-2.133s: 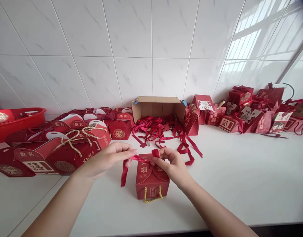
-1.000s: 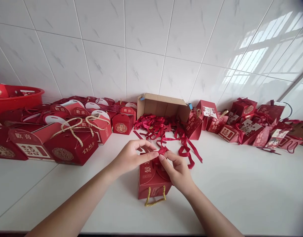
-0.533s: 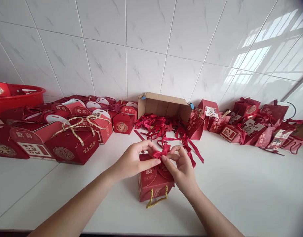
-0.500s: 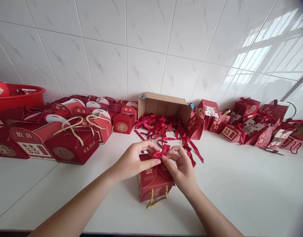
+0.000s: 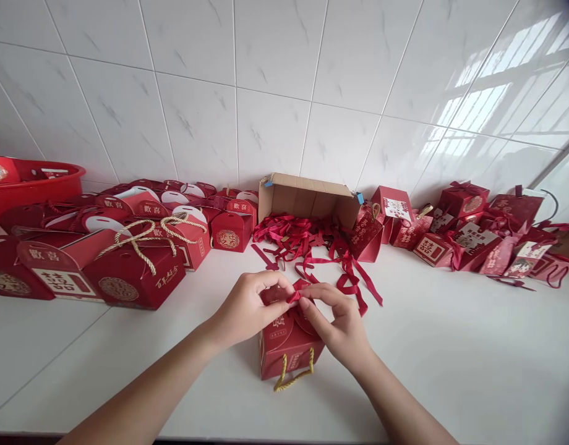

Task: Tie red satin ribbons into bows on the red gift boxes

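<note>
A short length of red ribbon (image 5: 294, 297) lies bunched at the top of a red gift box (image 5: 291, 355), and it sits right between the two hands, so neither is plainly nearer. The left hand (image 5: 254, 307) comes at it from the left, thumb and fingertips closed on that side of the bunch; the right hand (image 5: 339, 319) meets it from the right in a like pinch. The fingertips of the two all but meet over the ribbon, while the palms stand apart on either side of the box top. What shows of the ribbon runs roughly across from one pinch to the other, though the fingers hide most of it and its exact lie cannot be told. The box stands upright on the white table (image 5: 419, 364), below the hands and toward the person, with a gold cord handle (image 5: 294, 387) hanging on its near face. Just beyond the hands, loose ribbons (image 5: 291, 233) spill from a cardboard box (image 5: 307, 201) open toward the person. Farther out, red boxes (image 5: 138, 281) crowd the left of the table beside a red basin (image 5: 34, 190), and a pile of small boxes (image 5: 474, 244) stands well off to the right.
</note>
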`<action>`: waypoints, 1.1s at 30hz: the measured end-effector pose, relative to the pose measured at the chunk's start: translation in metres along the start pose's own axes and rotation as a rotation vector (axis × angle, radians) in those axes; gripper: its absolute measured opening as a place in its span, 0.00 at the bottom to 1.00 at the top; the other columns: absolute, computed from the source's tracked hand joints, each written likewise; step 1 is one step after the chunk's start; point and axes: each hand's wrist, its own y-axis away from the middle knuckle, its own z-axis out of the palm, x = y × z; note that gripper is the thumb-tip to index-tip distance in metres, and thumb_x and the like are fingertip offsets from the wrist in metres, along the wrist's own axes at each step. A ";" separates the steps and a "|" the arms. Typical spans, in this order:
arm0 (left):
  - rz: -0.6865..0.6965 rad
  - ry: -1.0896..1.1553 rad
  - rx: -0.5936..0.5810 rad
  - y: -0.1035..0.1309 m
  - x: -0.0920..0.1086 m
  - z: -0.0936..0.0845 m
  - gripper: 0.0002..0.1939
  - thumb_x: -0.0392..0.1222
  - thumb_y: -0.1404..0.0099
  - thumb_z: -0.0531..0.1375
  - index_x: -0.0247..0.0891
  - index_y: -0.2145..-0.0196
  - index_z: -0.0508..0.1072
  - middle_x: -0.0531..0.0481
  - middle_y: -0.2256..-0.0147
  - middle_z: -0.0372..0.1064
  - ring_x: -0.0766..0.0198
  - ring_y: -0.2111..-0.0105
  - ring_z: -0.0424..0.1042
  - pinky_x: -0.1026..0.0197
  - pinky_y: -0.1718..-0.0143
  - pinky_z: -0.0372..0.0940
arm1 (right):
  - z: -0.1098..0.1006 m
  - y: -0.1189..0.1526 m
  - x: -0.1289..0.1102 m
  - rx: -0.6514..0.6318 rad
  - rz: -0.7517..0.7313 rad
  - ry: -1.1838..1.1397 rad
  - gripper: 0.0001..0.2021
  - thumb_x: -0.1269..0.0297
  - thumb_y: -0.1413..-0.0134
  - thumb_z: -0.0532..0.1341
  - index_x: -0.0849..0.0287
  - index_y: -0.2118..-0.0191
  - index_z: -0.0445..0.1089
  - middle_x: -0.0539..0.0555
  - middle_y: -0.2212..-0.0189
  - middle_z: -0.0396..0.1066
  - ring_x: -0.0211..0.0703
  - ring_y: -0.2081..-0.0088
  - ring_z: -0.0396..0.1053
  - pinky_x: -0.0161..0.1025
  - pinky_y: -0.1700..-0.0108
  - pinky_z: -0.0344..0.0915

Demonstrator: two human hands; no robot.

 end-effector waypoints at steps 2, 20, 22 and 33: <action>-0.002 -0.016 0.021 0.000 -0.001 0.000 0.02 0.36 0.42 0.59 0.37 0.72 0.70 0.55 0.75 0.69 0.70 0.76 0.63 0.67 0.74 0.59 | 0.000 0.000 0.000 -0.022 0.042 0.008 0.07 0.61 0.49 0.64 0.56 0.64 0.76 0.55 0.59 0.70 0.44 0.56 0.69 0.41 0.52 0.65; -0.015 0.070 0.059 -0.003 0.002 -0.002 0.04 0.40 0.38 0.58 0.38 0.66 0.67 0.53 0.70 0.68 0.68 0.71 0.66 0.65 0.67 0.63 | 0.002 -0.002 -0.001 -0.162 0.216 -0.288 0.12 0.54 0.45 0.60 0.55 0.67 0.76 0.56 0.52 0.67 0.48 0.50 0.65 0.44 0.48 0.63; 0.031 0.000 0.039 -0.003 0.003 -0.006 0.05 0.41 0.38 0.57 0.38 0.68 0.68 0.53 0.71 0.67 0.67 0.69 0.67 0.64 0.64 0.64 | 0.003 -0.002 0.001 -0.103 0.219 -0.277 0.11 0.54 0.46 0.61 0.54 0.67 0.77 0.55 0.55 0.68 0.47 0.52 0.66 0.43 0.49 0.64; 0.001 -0.070 0.001 -0.005 -0.003 -0.005 0.05 0.40 0.42 0.61 0.39 0.71 0.76 0.50 0.68 0.75 0.61 0.64 0.72 0.59 0.59 0.66 | -0.014 -0.006 -0.002 -0.201 0.021 0.084 0.15 0.56 0.39 0.54 0.55 0.67 0.76 0.56 0.57 0.71 0.47 0.53 0.67 0.45 0.50 0.64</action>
